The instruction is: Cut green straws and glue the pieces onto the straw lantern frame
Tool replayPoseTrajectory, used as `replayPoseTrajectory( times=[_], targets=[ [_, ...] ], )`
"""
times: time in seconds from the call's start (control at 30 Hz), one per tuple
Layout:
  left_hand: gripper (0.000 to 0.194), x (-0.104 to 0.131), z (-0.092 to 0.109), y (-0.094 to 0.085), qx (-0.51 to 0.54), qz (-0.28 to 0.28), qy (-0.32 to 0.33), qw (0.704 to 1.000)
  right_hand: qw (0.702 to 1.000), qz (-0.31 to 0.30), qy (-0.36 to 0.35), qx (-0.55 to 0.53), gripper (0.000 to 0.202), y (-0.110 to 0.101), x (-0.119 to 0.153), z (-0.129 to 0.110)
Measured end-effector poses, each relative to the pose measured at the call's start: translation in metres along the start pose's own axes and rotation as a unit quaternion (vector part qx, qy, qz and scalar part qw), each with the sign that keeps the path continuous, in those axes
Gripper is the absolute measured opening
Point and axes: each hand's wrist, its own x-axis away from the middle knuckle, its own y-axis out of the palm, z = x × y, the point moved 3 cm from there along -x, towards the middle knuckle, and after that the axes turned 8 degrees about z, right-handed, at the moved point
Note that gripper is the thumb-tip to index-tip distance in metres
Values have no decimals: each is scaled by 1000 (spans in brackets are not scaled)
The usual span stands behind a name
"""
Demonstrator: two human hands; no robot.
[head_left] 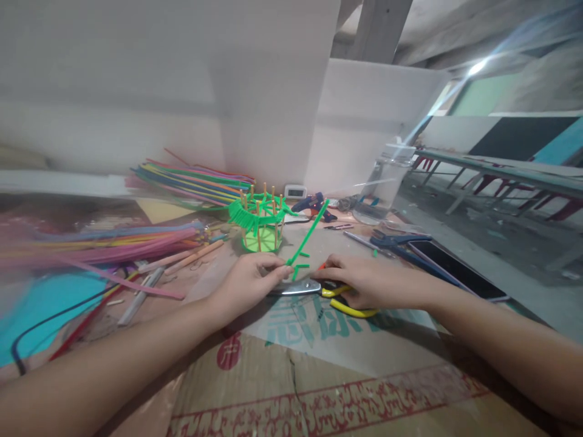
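My left hand (257, 276) pinches the lower end of a green pipe cleaner (310, 230), which slants up to the right. My right hand (350, 279) is closed around the yellow-and-black handles of a pair of scissors (300, 287); their metal blades point left, passing just below my left fingertips. Short bent green pieces (300, 267) lie by the blades. Behind my left hand stands a round green craft piece (261, 221) with upright wooden sticks, a light green base and a green fringe around its upper ring.
Bundles of coloured pipe cleaners (195, 182) lie at the back left. A glue gun (314, 206), a small digital clock (295, 192) and a clear plastic container (382, 188) stand at the back. On the right rest a phone (455, 270) and dark blue-handled pliers (387, 240). Printed cardboard (246, 388) covers the table.
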Motion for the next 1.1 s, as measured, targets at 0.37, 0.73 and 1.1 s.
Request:
replayPoseTrajectory(
  times=[0.37, 0.73, 1.1],
  targets=[
    [25, -11, 48, -54, -31, 72, 50, 996, 972, 147, 84, -162, 40, 0, -1, 0],
    [22, -16, 52, -65, -19, 84, 57, 995, 892, 222, 89, -383, 52, 0, 1, -10],
    [14, -10, 51, -46, -21, 27, 69, 997, 914, 160, 84, -364, 61, 3, 6, -27]
  ],
)
